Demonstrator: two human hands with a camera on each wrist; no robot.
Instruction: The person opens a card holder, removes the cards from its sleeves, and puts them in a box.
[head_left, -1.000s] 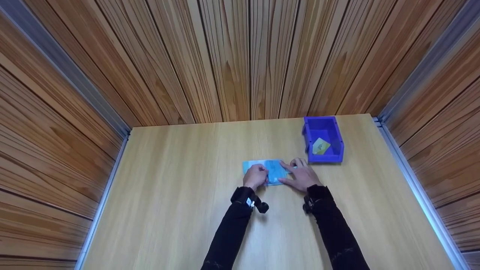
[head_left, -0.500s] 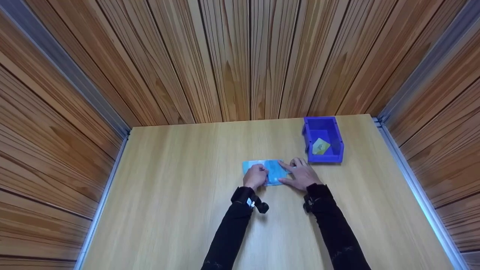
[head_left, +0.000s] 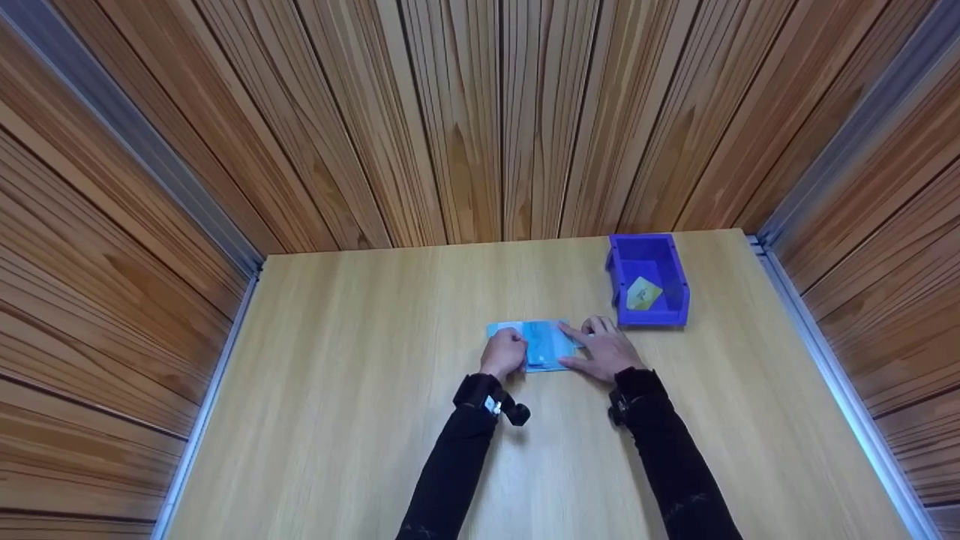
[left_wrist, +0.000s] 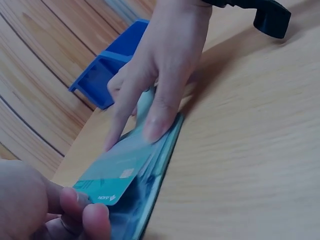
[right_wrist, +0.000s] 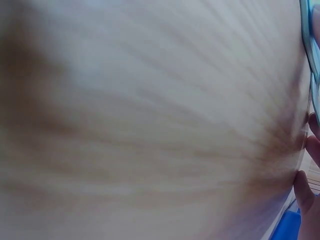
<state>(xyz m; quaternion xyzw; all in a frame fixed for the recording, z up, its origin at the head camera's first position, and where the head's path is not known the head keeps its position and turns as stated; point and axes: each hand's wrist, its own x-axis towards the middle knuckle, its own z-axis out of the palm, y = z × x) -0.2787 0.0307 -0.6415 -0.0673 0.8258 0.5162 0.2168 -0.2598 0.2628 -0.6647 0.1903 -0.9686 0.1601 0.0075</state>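
On the table lies an open light-blue card holder (head_left: 547,346), its cover spread to the left. In the left wrist view a teal bank card (left_wrist: 112,172), with a chip and white lettering, lies over the holder (left_wrist: 162,155), its near end tilted up. My left hand (head_left: 504,352) has curled fingers and pinches the card's near corner between thumb and fingertips (left_wrist: 95,220). My right hand (head_left: 606,352) rests at the holder's right side, thumb and forefinger spread and pressing on it. In the right wrist view only some fingertips and the holder's edge show.
A blue-purple plastic bin (head_left: 679,277) stands at the back right, just beyond my right hand. Inside it lies a yellow-green card-like piece (head_left: 643,293). Wood-panelled walls (head_left: 480,120) enclose the light wooden table (head_left: 360,360).
My left hand has shifted slightly left and toward me, uncovering more of the holder's middle. My right hand and the bin have stayed in place.
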